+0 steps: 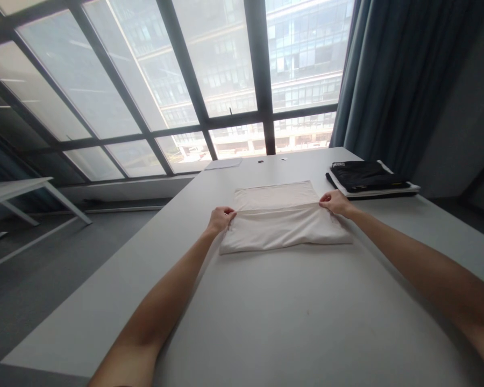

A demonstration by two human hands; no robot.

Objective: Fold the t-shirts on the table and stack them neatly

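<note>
View from a person's head, looking forward and down along two bare arms in a bright, grey room. At far left a second table [12, 188] with slanted legs stands on a grey floor [44, 269], well apart from the main surface. Behind it, a tall window [165, 80] with dark frames fills the back of the room and shows pale buildings [302, 59] outside.

A wide, light grey surface [266, 312] runs from the bottom of the view to the window. Near its far edge lies a thin pale sheet [225, 163], flat on the surface.

The left hand [221, 219] rests on the surface at the left end of a cream cloth [284, 223]. Its fingers [228, 214] are curled together, pinching the cloth's folded edge. The cloth lies flat in the middle of the surface, folded into a broad rectangle, with a crease running across it from one hand to the other. The part nearer the person is doubled over and slightly puffed.

The right hand [335, 203] is at the right end of the same crease. Its fingers [325, 201] are pressed together, pinching the cloth there.

Further right, near the surface's far corner, sits a stack [367, 176] of folded garments, black on top with a white layer below, apart from the cloth. Behind the stack hangs a dark blue curtain [391, 80], and a plain grey wall [468, 118] closes the right side.
</note>
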